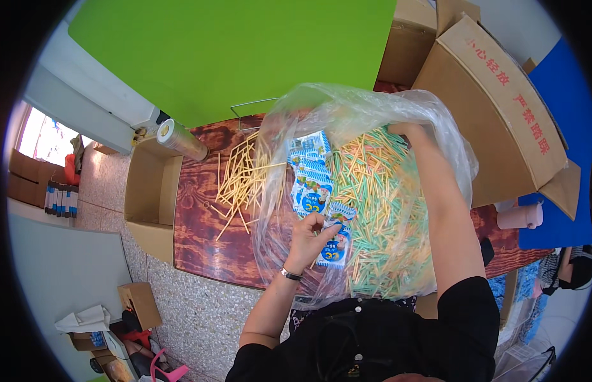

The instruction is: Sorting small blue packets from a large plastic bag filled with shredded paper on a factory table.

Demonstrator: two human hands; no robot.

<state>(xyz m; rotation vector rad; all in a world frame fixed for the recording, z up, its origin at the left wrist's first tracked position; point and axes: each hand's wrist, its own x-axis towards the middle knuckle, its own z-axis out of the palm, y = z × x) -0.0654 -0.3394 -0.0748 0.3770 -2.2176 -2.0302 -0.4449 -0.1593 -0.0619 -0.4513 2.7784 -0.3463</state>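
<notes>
A big clear plastic bag lies open on the wooden table, full of thin sticks in yellow, green and orange. A row of small blue and white packets lies along the bag's left side. My left hand pinches the nearest blue packet at the bag's front. My right hand reaches into the far end of the bag and its fingers are hidden among the sticks and plastic. Loose yellow sticks lie scattered on the table, left of the bag.
A large cardboard box stands to the right, another open box hangs at the table's left edge. A tape roll lies at the far left corner, a paper roll at the right. A green board stands behind.
</notes>
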